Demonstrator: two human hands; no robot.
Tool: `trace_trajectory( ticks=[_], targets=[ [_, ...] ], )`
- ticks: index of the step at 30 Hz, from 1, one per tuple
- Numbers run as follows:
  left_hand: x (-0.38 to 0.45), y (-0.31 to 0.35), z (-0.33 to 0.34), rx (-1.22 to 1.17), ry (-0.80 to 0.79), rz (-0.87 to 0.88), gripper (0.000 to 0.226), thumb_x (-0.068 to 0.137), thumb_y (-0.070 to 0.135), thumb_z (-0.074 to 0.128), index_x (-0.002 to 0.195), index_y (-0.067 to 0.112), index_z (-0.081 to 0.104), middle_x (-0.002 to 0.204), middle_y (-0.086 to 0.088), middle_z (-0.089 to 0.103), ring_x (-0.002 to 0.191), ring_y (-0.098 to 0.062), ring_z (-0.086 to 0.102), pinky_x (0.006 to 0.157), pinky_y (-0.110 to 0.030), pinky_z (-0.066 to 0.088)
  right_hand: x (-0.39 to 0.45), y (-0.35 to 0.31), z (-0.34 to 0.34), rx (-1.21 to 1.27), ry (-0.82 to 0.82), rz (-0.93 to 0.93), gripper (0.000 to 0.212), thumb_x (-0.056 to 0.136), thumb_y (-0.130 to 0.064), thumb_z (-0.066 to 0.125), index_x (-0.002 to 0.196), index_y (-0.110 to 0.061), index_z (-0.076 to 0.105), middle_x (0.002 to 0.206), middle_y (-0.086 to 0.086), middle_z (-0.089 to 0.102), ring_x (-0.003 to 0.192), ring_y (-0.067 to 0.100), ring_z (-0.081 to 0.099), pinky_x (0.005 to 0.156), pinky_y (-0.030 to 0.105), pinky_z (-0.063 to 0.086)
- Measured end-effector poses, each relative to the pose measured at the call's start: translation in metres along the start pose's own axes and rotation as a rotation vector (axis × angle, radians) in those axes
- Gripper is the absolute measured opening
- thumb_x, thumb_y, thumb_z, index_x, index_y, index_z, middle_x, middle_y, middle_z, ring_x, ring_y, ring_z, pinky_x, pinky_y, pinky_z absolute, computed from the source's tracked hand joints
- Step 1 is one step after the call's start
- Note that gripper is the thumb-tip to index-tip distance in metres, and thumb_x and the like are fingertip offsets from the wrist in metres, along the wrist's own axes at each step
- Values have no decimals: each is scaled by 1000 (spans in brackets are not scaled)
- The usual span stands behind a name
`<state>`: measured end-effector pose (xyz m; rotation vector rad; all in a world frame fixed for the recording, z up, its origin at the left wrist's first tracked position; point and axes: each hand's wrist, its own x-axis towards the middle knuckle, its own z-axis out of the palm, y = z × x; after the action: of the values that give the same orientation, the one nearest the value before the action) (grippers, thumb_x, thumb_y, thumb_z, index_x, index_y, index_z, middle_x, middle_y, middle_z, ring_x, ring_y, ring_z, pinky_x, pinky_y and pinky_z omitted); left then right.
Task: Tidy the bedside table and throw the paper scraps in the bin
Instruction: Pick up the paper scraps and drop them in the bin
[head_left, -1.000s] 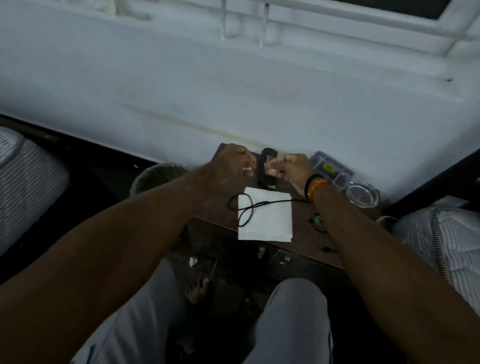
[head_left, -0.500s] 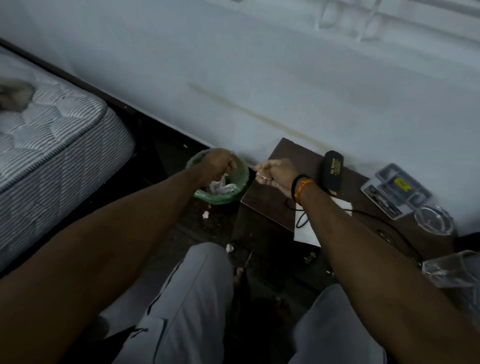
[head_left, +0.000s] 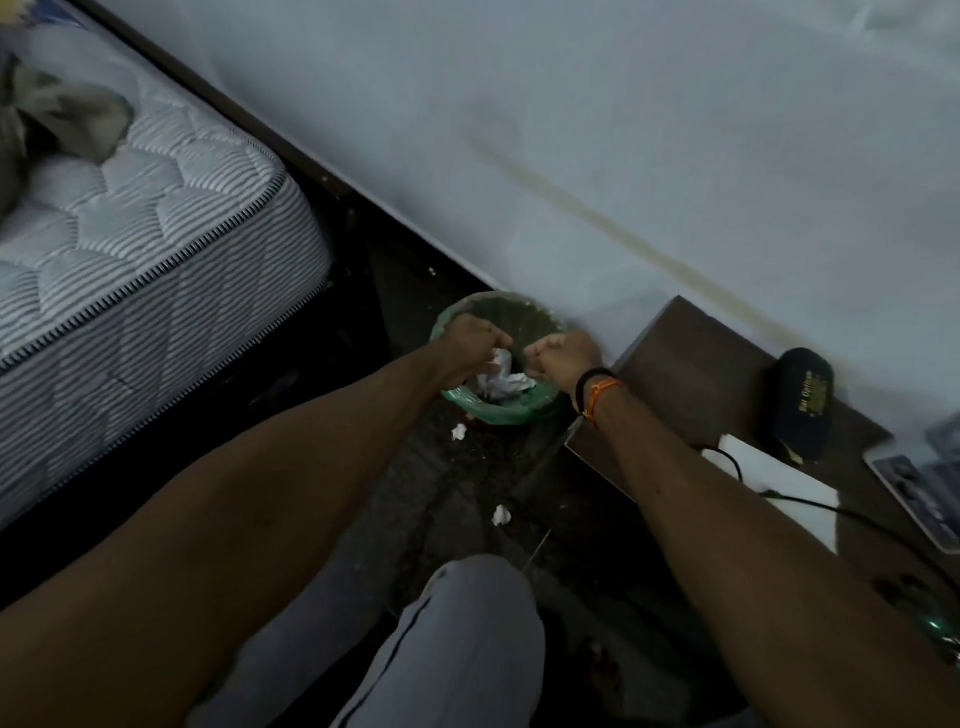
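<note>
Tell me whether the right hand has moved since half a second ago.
Yes. The right hand has left the bedside table edge and now sits over the bin.

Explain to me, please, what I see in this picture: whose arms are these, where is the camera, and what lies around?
No machine: a person wears the camera on the head, looking down at both arms. The left hand and right hand are closed above a green-lined bin holding crumpled paper; what they grip is unclear. Two paper scraps lie on the floor. At right, the bedside table carries a dark case, white paper and a black cable. A mattress lies at left.
</note>
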<state>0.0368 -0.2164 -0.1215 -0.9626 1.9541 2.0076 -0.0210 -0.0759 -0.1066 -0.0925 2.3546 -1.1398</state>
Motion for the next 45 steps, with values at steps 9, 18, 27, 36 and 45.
trace_trajectory(
  ticks=[9, 18, 27, 36, 45],
  targets=[
    [54, -34, 0, 297, 83, 88, 36, 80, -17, 55, 105, 2, 71, 92, -12, 66, 67, -20, 62, 56, -25, 59, 66, 11, 31, -413, -39, -34, 27, 91, -10, 54, 68, 0, 64, 81, 20, 68, 80, 36, 64, 75, 42, 56],
    [60, -31, 1, 74, 16, 86, 53, 85, -15, 34, 126, 10, 58, 112, -7, 59, 92, -26, 58, 65, -34, 52, 67, 5, 29, -446, -110, -81, 31, 89, -7, 50, 116, -8, 65, 122, 13, 64, 104, 32, 59, 88, 39, 51],
    [14, -48, -18, 178, 176, 96, 10, 81, -6, 62, 87, 0, 68, 83, -21, 69, 67, -28, 65, 69, -36, 58, -4, 2, 46, -525, 42, -383, 20, 81, -1, 57, 86, -4, 76, 98, 16, 73, 94, 34, 65, 81, 38, 54],
    [0, -118, -32, 683, -47, 31, 13, 84, 20, 69, 93, 13, 75, 86, -3, 69, 76, -15, 66, 69, -23, 54, -49, 75, 100, -696, -156, -551, 24, 93, -20, 51, 103, -10, 71, 105, 14, 68, 99, 33, 64, 82, 39, 51],
    [62, -212, -15, 872, -291, 13, 23, 96, 13, 53, 105, 0, 69, 111, -21, 70, 106, -29, 66, 91, -38, 50, -18, 204, 143, -830, -302, -164, 29, 93, -19, 52, 111, -3, 68, 115, 19, 68, 110, 36, 63, 93, 41, 46]
  ],
)
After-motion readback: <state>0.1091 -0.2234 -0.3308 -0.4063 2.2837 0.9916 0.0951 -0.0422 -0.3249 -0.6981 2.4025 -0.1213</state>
